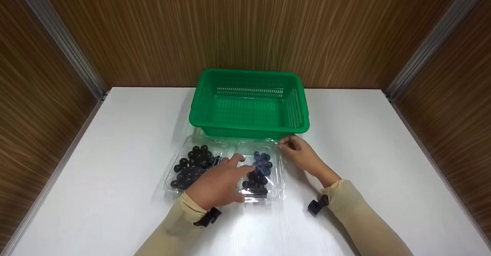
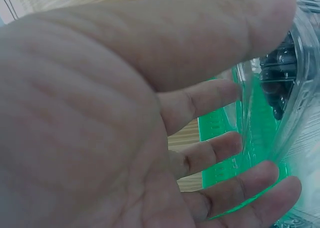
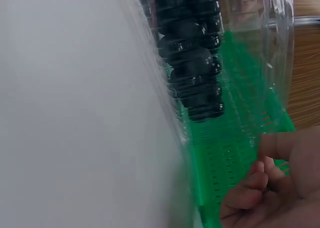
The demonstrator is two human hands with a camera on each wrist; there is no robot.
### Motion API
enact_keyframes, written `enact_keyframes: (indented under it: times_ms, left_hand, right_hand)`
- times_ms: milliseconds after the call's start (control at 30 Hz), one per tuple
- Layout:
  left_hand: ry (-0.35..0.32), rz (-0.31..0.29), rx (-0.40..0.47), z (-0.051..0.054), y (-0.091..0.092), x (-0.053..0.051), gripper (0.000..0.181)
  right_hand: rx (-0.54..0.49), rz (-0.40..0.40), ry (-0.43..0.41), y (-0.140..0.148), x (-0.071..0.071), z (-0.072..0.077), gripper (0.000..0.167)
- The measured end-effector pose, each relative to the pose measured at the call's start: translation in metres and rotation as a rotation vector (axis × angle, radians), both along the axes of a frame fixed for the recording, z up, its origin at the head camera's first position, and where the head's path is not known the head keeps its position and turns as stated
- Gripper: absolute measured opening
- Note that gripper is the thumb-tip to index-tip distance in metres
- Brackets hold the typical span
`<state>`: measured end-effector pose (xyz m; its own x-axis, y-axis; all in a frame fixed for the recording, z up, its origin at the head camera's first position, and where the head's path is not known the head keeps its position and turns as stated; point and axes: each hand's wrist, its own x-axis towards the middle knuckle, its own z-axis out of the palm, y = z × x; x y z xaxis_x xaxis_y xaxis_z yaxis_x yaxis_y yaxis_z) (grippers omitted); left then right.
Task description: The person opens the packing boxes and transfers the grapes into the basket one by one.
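Observation:
Two clear plastic boxes of dark grapes lie side by side on the white table. In the head view, the left box [image 1: 172, 168] holds black grapes [image 1: 197, 156] and the right box [image 1: 278, 189] holds bluish-dark grapes [image 1: 262, 164]. My left hand [image 1: 218, 181] is over the gap between them, thumb and fingers spread and extended above the boxes. The left wrist view shows its fingertips near a clear plastic wall. At the far right corner of the right box, my right hand [image 1: 301, 154] pinches the plastic edge with curled fingers, also seen in the right wrist view.
A green perforated basket [image 1: 249, 129] with nothing in it stands right behind the boxes. Wood-grain panels [image 1: 245, 26] close in the back and both sides of the white table [image 1: 126, 145].

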<state>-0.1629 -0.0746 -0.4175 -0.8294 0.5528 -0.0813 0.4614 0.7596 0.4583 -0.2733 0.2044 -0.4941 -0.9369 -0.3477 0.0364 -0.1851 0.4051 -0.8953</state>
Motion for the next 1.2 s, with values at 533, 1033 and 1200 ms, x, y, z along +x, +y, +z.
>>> enact_keyframes:
  times_ms: [533, 1033, 1200]
  left_hand:
    - [-0.011, 0.061, -0.04, -0.002, 0.004, -0.006, 0.086]
    - [0.024, 0.024, -0.037, -0.003, 0.005, -0.003, 0.084]
    - [0.041, 0.014, -0.033, -0.003, 0.005, -0.003, 0.084]
  right_hand:
    - [0.129, 0.289, -0.245, 0.007, 0.017, 0.035, 0.026]
    - [0.443, 0.239, -0.162, -0.011, 0.054, 0.064, 0.07]
    - [0.397, 0.184, -0.149, -0.016, 0.056, 0.063, 0.061]
